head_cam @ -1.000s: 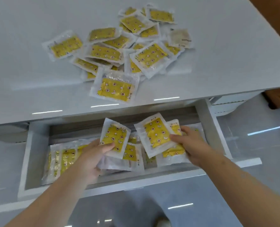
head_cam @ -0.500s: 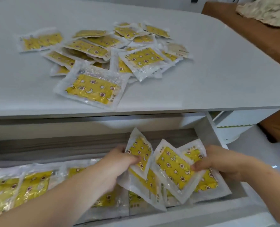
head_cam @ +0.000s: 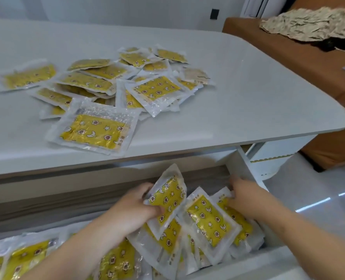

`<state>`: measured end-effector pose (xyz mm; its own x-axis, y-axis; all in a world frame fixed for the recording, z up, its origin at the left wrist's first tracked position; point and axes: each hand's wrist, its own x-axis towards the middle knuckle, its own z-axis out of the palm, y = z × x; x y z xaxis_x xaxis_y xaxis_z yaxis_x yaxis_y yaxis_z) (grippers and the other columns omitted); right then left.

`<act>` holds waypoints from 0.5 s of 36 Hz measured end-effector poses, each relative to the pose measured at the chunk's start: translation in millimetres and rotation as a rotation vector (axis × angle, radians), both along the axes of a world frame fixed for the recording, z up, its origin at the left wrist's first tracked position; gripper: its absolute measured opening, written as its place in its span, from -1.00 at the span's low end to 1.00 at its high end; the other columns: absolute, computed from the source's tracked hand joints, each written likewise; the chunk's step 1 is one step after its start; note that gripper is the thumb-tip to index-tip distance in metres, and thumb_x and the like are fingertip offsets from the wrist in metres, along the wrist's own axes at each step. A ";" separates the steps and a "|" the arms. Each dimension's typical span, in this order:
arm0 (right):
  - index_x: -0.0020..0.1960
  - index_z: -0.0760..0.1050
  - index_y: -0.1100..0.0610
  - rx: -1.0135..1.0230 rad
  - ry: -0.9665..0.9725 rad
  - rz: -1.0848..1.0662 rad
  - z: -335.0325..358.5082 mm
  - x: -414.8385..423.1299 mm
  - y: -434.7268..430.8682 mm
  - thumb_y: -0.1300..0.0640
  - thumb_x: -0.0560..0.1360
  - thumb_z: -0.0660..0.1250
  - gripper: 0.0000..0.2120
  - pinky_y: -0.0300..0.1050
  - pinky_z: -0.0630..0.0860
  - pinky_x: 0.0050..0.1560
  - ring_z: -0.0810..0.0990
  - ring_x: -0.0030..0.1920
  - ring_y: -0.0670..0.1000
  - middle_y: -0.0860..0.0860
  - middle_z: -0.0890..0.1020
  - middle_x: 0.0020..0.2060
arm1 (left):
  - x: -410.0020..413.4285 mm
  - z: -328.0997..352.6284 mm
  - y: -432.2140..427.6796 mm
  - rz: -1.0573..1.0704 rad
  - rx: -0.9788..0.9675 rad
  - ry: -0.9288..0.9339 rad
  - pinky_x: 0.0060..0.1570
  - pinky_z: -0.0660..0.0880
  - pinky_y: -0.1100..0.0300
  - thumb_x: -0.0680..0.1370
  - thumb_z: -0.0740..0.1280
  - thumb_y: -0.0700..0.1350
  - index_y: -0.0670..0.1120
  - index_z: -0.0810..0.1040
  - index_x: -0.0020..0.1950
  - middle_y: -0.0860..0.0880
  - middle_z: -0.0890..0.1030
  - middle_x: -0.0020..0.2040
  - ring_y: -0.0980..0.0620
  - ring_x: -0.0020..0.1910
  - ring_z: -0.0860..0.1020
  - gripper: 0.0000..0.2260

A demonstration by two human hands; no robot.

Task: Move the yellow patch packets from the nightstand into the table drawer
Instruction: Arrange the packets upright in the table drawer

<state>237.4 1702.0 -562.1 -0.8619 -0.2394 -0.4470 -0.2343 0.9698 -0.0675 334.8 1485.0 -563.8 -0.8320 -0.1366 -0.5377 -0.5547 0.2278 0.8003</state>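
Left hand [head_cam: 135,211] pinches one packet [head_cam: 166,199] by its edge over the drawer [head_cam: 250,168]; right hand [head_cam: 246,197] sits on those inside, grip unclear; a heap [head_cam: 93,81] waits on the nightstand [head_cam: 248,98]; they look light, floppy, slick, so I'd grab the clear border.

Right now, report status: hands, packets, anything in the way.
Left hand grips one packet over the drawer. Right hand on drawer packets, grip unclear. Pile on nightstand. Nothing blocking.

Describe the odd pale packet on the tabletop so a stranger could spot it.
Start at the white tabletop above the open drawer. Its pile of packets ends on the right with the pale packet. It is beige, every neighbour bright yellow.
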 end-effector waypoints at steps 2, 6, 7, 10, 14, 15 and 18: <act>0.38 0.21 0.06 0.054 0.129 0.187 0.5 2.3 -5.4 0.17 0.50 0.16 -0.55 -0.08 0.37 0.19 0.36 0.28 0.09 0.04 0.38 0.32 | -2.3 2.2 -1.9 -0.030 -0.018 0.003 -0.19 0.49 0.31 0.43 0.43 -0.24 0.08 0.51 -0.07 0.06 0.64 -0.06 0.12 -0.12 0.60 -0.76; 0.49 0.07 -0.13 -0.003 0.000 0.510 -0.5 5.3 -27.7 0.10 0.54 0.13 -0.44 -0.02 -0.02 0.47 -0.01 0.51 0.00 -0.12 0.08 0.51 | -3.0 2.2 -6.5 -0.068 -0.047 -0.023 -0.18 0.50 0.30 0.43 0.43 -0.24 0.05 0.50 -0.04 0.03 0.65 -0.07 0.09 -0.13 0.61 -0.76; 0.50 0.03 -0.14 -0.012 -0.096 0.499 -3.3 5.0 -32.5 0.08 0.53 0.15 -0.41 -0.01 -0.03 0.47 -0.02 0.51 0.00 -0.12 0.08 0.51 | -2.5 1.9 -7.7 -0.072 -0.049 -0.031 -0.20 0.50 0.30 0.43 0.43 -0.24 0.06 0.50 -0.04 0.04 0.65 -0.08 0.09 -0.14 0.61 -0.76; 0.51 0.00 -0.13 0.041 -0.209 0.473 -10.7 -0.3 -33.8 -0.01 0.51 0.21 -0.36 -0.03 0.09 0.41 0.09 0.46 0.05 -0.04 0.19 0.45 | -2.3 0.7 -10.0 -0.074 -0.041 -0.042 -0.18 0.52 0.26 0.43 0.43 -0.23 0.06 0.51 -0.01 0.02 0.65 -0.07 0.05 -0.12 0.62 -0.75; 0.40 0.26 -0.05 0.132 -0.118 0.453 -7.7 -3.7 -27.4 -0.12 0.51 0.22 -0.51 -0.08 0.22 0.26 0.25 0.33 0.07 0.04 0.37 0.28 | -2.7 0.7 -10.1 -0.057 -0.016 -0.047 -0.23 0.52 0.30 0.44 0.43 -0.23 0.09 0.48 -0.06 0.06 0.63 -0.08 0.09 -0.13 0.61 -0.74; 0.37 0.30 -0.02 0.159 -0.116 0.451 -7.3 -3.4 -27.6 -0.14 0.51 0.21 -0.53 -0.07 0.24 0.26 0.26 0.32 0.07 0.05 0.38 0.28 | -2.3 1.0 -9.8 -0.054 -0.010 -0.053 -0.19 0.53 0.27 0.44 0.44 -0.24 0.09 0.48 -0.06 0.05 0.64 -0.08 0.07 -0.12 0.61 -0.74; 0.35 0.35 0.03 0.223 -0.136 0.475 -5.4 0.6 -29.7 -0.20 0.49 0.21 -0.49 -0.03 0.21 0.33 0.23 0.38 0.08 0.04 0.36 0.33 | 0.1 1.6 -8.4 -0.022 0.029 -0.067 -0.05 0.58 0.10 0.42 0.43 -0.28 0.03 0.52 0.02 -0.06 0.66 -0.06 -0.06 -0.09 0.64 -0.72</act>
